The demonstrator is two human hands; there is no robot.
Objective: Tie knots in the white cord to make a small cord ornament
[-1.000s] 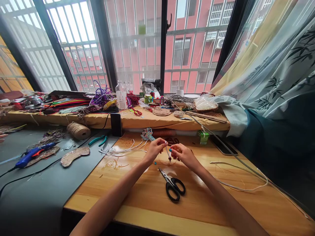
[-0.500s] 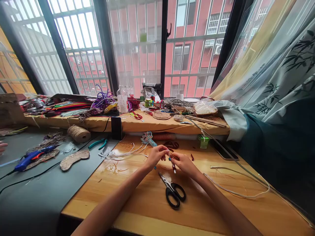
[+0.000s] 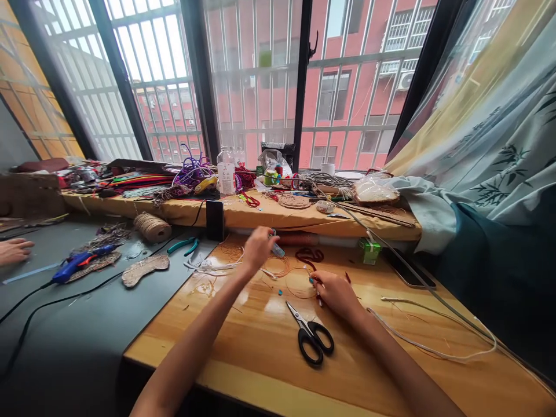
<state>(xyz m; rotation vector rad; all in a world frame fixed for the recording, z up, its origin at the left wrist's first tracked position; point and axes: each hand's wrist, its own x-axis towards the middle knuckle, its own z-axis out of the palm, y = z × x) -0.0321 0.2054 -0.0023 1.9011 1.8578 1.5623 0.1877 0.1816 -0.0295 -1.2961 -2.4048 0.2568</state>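
Observation:
My left hand (image 3: 258, 250) reaches to the back of the wooden table, over a small item with a light-blue clear end (image 3: 278, 250). Its fingers are mostly hidden, so whether they grip that item does not show. Closer to me, my right hand (image 3: 336, 292) is closed in a pinch on a thin piece of dark red and white cord, with a turquoise bit (image 3: 311, 280) at the fingertips. Dark red cord (image 3: 309, 255) lies looped just beyond it. Black-handled scissors (image 3: 310, 335) rest partly open in front of both hands. A tiny turquoise piece (image 3: 280, 292) lies on the wood.
White cords (image 3: 212, 267) and thin orange thread (image 3: 278, 267) lie behind, left of centre. On the grey table are teal pliers (image 3: 183, 247), a twine spool (image 3: 152, 227) and a blue glue gun (image 3: 84, 262). Another person's hand (image 3: 15, 251) shows at far left. A phone (image 3: 408, 269) lies right.
My left hand has left the right hand and moved back and left, onto the light-blue item. My right hand keeps its pinch and has shifted slightly right. The view has turned left.

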